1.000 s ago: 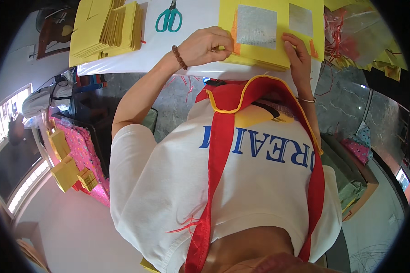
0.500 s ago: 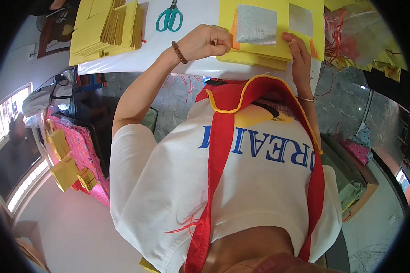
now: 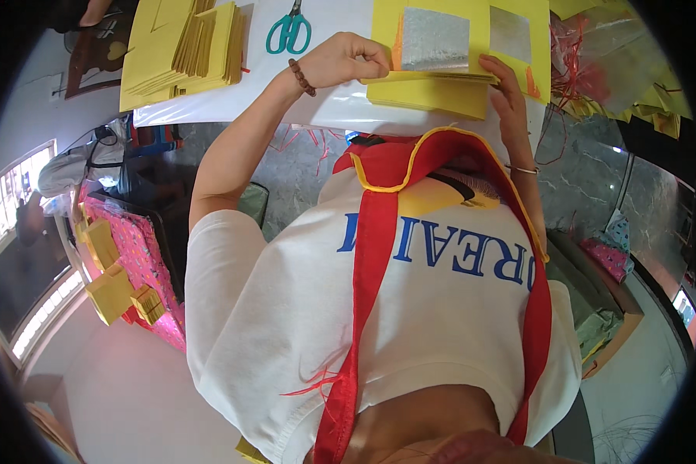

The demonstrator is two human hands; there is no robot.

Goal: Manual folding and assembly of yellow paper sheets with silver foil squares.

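Note:
A yellow paper sheet with a silver foil square (image 3: pixel 436 39) and an orange strip along its left side lies at the table's near edge. Its near edge is raised and bent up in a narrow band. My left hand (image 3: pixel 344 60), a beaded bracelet at the wrist, pinches the near left corner. At the near right corner, the fingers of my right hand (image 3: pixel 509 97) are closed on the same edge. Beneath it, a stack of yellow paper (image 3: pixel 429 99) shows toward me. Another foil square (image 3: pixel 510 35) on yellow paper lies to the right.
Teal-handled scissors (image 3: pixel 288 32) lie left of the sheet. Folded yellow paper bundles (image 3: pixel 205 46) stand farther left on the white-covered table (image 3: pixel 263 97). A clear plastic bag (image 3: pixel 607 58) and red strings are at the right. Yellow packets (image 3: pixel 110 294) sit on pink patterned cloth at the lower left.
The sheet's near edge has come up and away from me, so more of the stack beneath shows. My left hand has shifted slightly farther away and left.

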